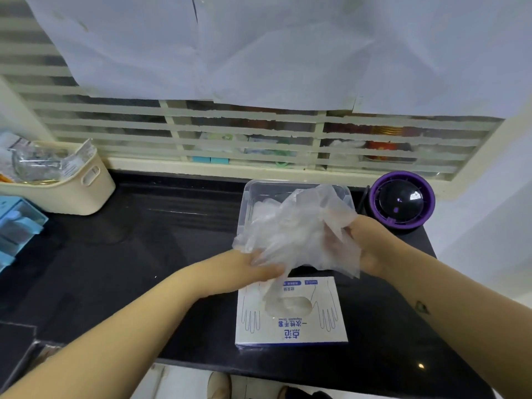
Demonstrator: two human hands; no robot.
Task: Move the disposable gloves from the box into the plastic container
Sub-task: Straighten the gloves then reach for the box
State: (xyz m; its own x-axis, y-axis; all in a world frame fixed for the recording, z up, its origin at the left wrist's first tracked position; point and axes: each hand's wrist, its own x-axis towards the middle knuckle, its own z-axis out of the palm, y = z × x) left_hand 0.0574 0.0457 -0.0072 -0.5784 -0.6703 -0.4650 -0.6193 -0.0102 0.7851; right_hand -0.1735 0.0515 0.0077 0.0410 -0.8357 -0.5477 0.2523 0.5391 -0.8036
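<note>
On the counter, right of middle: flat white-and-blue cardboard glove box [290, 321] near the front edge, oval opening facing up; rectangular clear plastic container [244, 203] just behind it, by the back edge.
Counter: glossy black stone counter [144, 240].
Gloves: crumpled bunch of thin clear plastic disposable gloves [299, 228], held in the air over the container's front rim; a tail of film trails down to the box opening; a few pale gloves appear to lie inside the container already.
Left hand: left hand [259, 264], forearm reaching in from the front left, low over the box's far end; grip grasping the bunch's lower left edge.
Right hand: right hand [371, 246], forearm coming from the front right, wrist bent inward; grip clenched on the bunch's right side, fingers dim through the film.
Step in hand: judged mid-transfer; bunch raised between box and container, not yet set down.
Next move calls for: carrying the bunch down past the rim, drawing the tail free of the opening, and tucking loose film inside before letting go.
Other items: purple round dish with black dome [401, 201] at the back right corner; cream plastic basket [72, 185] at the back left.
</note>
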